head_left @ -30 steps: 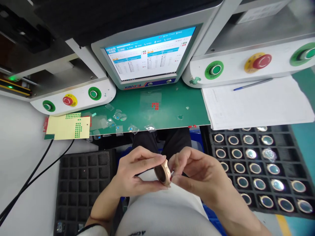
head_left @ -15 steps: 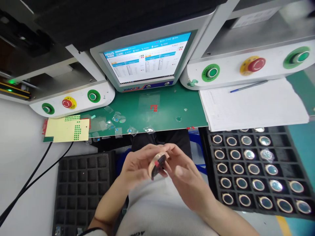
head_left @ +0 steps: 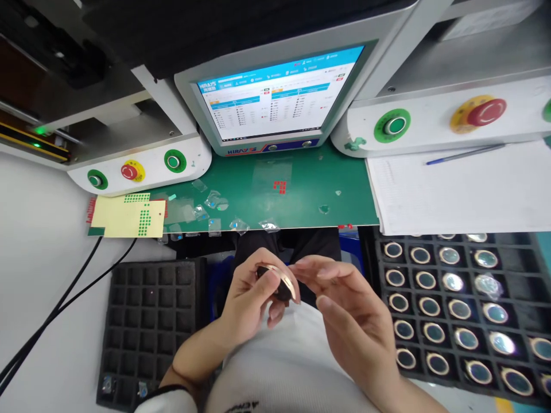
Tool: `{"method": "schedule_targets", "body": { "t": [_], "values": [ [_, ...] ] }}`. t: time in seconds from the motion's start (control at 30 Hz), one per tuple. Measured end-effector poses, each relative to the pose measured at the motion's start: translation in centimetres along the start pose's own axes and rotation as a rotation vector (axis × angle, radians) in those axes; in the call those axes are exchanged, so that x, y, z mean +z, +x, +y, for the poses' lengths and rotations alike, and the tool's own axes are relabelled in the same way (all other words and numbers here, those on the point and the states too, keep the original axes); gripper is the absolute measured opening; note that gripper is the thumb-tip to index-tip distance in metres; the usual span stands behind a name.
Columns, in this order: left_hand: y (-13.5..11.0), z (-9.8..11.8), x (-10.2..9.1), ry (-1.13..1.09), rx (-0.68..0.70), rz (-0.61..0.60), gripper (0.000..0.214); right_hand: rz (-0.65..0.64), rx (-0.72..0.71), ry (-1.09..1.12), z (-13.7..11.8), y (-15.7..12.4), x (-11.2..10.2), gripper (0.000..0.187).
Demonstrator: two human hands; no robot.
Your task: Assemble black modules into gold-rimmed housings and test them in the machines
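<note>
My left hand is closed round a round watch case with a gold rim and a black face, held tilted in front of my body. The thumb presses on its dark side and the fingers wrap behind it, hiding part of it. Just to the right, my right hand is half curled, thumb and fingers apart, with nothing visible in it. Its fingertips come close to the gold rim; whether they touch my left fingers I cannot tell.
A black foam tray with rows of gold-rimmed round pieces lies right; another compartment tray lies left. On the green bench are small clear films, red stickers, a yellow sticker sheet, papers and a pen. Behind stands a monitor.
The watch case has turned in my left hand, and a red mark seen on it earlier no longer shows. My right hand has drawn off it to the right.
</note>
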State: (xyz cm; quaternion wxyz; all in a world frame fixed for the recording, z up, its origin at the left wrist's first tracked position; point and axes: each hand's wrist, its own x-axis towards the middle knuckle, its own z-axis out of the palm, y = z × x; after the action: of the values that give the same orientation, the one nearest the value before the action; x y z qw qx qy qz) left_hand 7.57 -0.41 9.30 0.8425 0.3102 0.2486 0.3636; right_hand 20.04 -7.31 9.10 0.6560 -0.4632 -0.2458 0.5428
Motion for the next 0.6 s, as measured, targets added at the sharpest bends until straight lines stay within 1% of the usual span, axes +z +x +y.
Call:
{"method": "schedule_targets", "body": {
  "t": [0.07,0.13,0.23,0.4,0.5,0.6],
  "values": [
    [-0.1,-0.1,0.1,0.042,0.016,-0.021,0.022,-0.005,-0.008,-0.009,0.0,-0.1,0.2,0.013],
    [-0.2,-0.2,0.3,0.105,0.069,-0.026,0.021,-0.008,-0.018,-0.004,-0.1,0.0,0.6,0.014],
    [-0.5,-0.3,0.6,0.222,0.151,-0.025,0.019,-0.034,-0.028,0.021,-0.3,0.1,1.3,0.019],
    [-0.9,0.0,1.1,0.387,0.164,-0.042,0.021,-0.067,-0.026,0.046,-0.4,0.1,2.1,0.023],
    [-0.9,0.5,1.2,0.577,0.238,-0.059,0.021,-0.097,-0.005,0.03,-0.6,0.1,2.3,0.024],
    [-0.8,0.6,1.2,0.804,0.348,-0.082,0.021,-0.101,0.007,0.036,-0.7,0.0,2.4,0.022]
  ]
}}
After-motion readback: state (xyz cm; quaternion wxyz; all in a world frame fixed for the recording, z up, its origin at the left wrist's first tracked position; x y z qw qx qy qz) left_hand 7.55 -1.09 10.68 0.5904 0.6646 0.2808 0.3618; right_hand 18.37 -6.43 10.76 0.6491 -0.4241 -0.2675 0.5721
